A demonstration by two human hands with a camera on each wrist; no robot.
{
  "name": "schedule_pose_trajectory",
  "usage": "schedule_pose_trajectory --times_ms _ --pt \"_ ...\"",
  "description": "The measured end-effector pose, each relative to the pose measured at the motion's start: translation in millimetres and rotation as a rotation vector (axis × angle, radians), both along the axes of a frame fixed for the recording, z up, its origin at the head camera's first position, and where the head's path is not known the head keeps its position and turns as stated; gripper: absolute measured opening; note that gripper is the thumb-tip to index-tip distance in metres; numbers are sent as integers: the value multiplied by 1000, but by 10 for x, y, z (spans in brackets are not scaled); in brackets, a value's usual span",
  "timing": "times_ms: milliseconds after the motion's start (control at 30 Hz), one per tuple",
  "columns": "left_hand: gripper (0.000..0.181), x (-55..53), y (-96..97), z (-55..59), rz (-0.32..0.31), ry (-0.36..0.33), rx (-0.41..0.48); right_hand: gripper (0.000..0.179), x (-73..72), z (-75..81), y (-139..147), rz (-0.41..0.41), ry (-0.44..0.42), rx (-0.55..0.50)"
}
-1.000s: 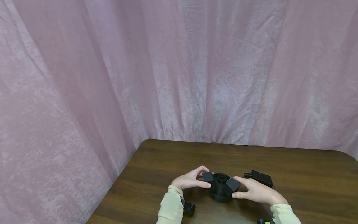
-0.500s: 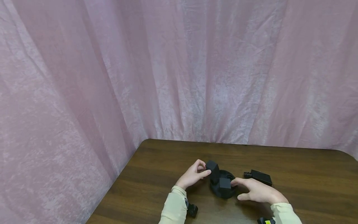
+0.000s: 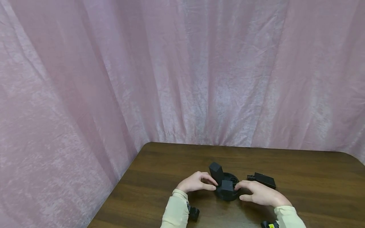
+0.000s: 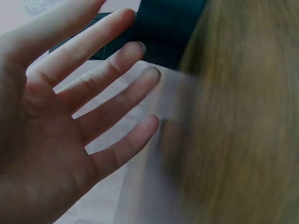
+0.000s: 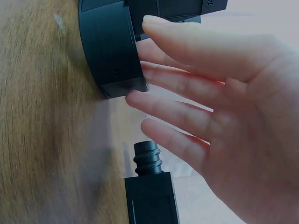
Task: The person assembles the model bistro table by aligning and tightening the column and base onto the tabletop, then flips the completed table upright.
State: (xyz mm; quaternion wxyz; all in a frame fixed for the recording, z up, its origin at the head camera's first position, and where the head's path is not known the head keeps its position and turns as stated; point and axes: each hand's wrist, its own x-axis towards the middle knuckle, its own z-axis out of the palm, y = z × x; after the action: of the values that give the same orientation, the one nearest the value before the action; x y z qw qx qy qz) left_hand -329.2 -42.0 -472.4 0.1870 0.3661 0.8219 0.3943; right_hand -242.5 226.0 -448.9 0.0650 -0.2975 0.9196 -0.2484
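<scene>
A round black base (image 3: 226,198) stands on the table between the two hands. Two black rectangular blocks rise from it, a farther block (image 3: 216,171) and a nearer block (image 3: 227,186). My left hand (image 3: 195,182) is at the base's left side, fingertips close to the foot of the farther block. Its fingers are spread and nearly straight in the left wrist view, where a dark part (image 4: 168,28) shows beyond them. On the opposite side, my right hand (image 3: 258,193) has extended fingers, their tips at the base's curved wall (image 5: 110,51). Neither hand grips anything.
Behind the right hand lies another black block (image 3: 263,180), its threaded screw end (image 5: 147,158) pointing left towards the base. A wooden table (image 3: 171,158) carries everything, and a pink curtain (image 3: 182,79) hangs along its far and left edges.
The base has turned clockwise, bringing the left block to the back and the right one to the front. My left hand has left the farther block and dropped to the base's side.
</scene>
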Motion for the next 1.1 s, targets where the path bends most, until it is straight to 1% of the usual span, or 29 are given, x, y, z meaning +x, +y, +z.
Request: schedule_pose_trajectory --times_ms 100,167,267,367,400,433,500,533,633,700,767,800,867,1000,1033,1100 --pt "24 8 -12 -12 -24 -2 -25 27 -5 -10 3 16 17 -1" --pt "24 11 -12 -19 -27 13 -34 25 -6 -12 4 29 35 -4" --pt "22 9 -3 -22 -17 53 -40 23 9 3 12 56 51 -26" --pt "20 5 9 -25 3 89 -43 23 40 37 35 74 39 -62" --pt "19 5 12 -26 10 100 -44 24 51 54 51 65 32 -74" --pt "19 3 16 -27 18 113 -46 25 61 65 69 47 40 -87" --pt "18 4 27 -27 36 129 -52 29 73 73 124 -21 100 -106" --pt "18 7 33 -25 46 129 -54 32 76 71 162 -71 140 -119" --pt "21 14 53 -15 64 114 -63 44 80 39 311 -275 241 -116" --pt "23 18 61 -13 72 96 -69 54 84 4 423 -401 241 -85" --pt "25 18 65 -19 70 85 -74 61 87 -39 523 -489 221 -29" --pt "25 18 66 -21 68 81 -75 62 87 -61 565 -515 205 -3" --pt "26 19 67 -24 59 76 -75 60 84 -102 628 -540 174 29" --pt "21 18 70 -9 37 56 -49 46 52 -150 686 -549 132 28" --pt "21 20 67 3 36 30 -33 43 41 -153 690 -550 119 18" --pt "32 28 60 41 43 -28 -4 40 21 -150 690 -546 93 -5"
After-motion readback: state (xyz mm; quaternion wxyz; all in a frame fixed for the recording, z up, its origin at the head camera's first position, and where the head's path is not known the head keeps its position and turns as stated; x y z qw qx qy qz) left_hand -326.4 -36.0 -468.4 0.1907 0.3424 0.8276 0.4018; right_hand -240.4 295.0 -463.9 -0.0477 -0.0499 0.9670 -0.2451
